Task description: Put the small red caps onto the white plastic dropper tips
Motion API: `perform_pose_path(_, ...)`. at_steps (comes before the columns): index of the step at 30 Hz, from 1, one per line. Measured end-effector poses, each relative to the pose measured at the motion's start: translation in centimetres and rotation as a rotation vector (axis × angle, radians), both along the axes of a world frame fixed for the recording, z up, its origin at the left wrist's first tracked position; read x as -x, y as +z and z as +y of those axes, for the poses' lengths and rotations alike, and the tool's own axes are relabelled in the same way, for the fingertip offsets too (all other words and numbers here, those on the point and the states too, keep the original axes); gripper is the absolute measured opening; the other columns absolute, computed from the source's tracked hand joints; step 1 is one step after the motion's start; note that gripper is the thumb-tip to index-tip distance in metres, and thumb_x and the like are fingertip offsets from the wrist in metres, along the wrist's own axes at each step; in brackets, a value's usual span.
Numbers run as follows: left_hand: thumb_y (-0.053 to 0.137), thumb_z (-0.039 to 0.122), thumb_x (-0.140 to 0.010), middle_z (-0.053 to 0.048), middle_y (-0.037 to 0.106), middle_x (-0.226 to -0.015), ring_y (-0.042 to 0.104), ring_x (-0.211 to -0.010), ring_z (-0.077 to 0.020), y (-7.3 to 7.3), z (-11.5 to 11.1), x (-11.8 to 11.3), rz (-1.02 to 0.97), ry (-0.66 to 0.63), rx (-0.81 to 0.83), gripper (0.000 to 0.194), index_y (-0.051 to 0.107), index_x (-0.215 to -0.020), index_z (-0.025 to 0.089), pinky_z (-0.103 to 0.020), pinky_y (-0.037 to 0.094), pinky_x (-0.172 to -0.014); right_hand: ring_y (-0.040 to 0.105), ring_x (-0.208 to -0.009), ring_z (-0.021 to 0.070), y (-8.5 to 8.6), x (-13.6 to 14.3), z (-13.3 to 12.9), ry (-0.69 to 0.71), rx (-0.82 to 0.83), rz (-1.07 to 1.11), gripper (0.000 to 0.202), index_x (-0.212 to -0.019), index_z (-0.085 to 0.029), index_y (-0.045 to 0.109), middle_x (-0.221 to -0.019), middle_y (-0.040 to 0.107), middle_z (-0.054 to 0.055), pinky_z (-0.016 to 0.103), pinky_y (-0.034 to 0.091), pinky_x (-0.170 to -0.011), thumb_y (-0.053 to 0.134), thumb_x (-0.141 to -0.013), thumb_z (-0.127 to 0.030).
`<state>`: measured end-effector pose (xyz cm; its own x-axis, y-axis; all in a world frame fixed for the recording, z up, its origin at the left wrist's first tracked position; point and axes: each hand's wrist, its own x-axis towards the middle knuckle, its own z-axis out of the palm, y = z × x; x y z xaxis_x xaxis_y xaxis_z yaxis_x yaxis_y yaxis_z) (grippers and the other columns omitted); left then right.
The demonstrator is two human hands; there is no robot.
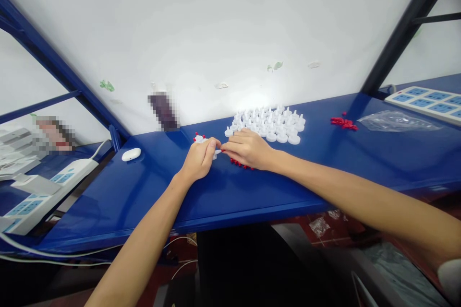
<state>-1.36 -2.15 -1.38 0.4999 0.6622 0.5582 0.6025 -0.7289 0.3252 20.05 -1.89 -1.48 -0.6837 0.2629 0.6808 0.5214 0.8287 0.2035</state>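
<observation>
because the left hand (199,158) grasps a white nozzle piece (217,152) with its tip facing right, the right hand (249,147) can pinch a small red cap (223,150) at that tip; whether it is seated, i cannot tell. loose red caps (240,164) lie on the blue table (223,196) just under the right hand, probably for a short reach, while white pieces (284,124) cluster behind it, mostly base-down, seemingly for easy picking.

The head view looks forward and down across the table (118,201).
</observation>
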Motion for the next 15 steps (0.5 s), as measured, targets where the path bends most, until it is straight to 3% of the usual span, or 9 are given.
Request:
perform_pose_path(7, 0.022, 0.036, -0.105, 0.001, 0.051, -0.056, 0.047, -0.051, -0.0128, -0.7, 0.0, 0.0, 0.008, -0.024, -0.061, 0.047, 0.048, -0.069, 0.020, -0.028, 0.036, -0.056, 0.054, -0.084, 0.0198, -0.9, 0.3, -0.1, 0.069, -0.082, 0.001, 0.031, -0.098, -0.015, 0.070, -0.085, 0.069, 0.007, 0.034, 0.034, -0.073, 0.043, -0.105, -0.028)
perform_pose_path(15, 0.025, 0.030, -0.105, 0.002, 0.047, -0.052, 0.042, -0.044, -0.0117, -1.3, -0.5, -0.5, -0.125, -0.041, -0.278, 0.043, 0.044, -0.067, 0.021, -0.029, 0.033, -0.052, 0.047, -0.074, 0.0192, -0.8, 1.4, -1.4, 0.037, 0.125, 0.066, 0.037, -0.088, -0.015, 0.065, -0.076, 0.061, 0.007, 0.034, 0.030, -0.069, 0.036, -0.106, -0.030)
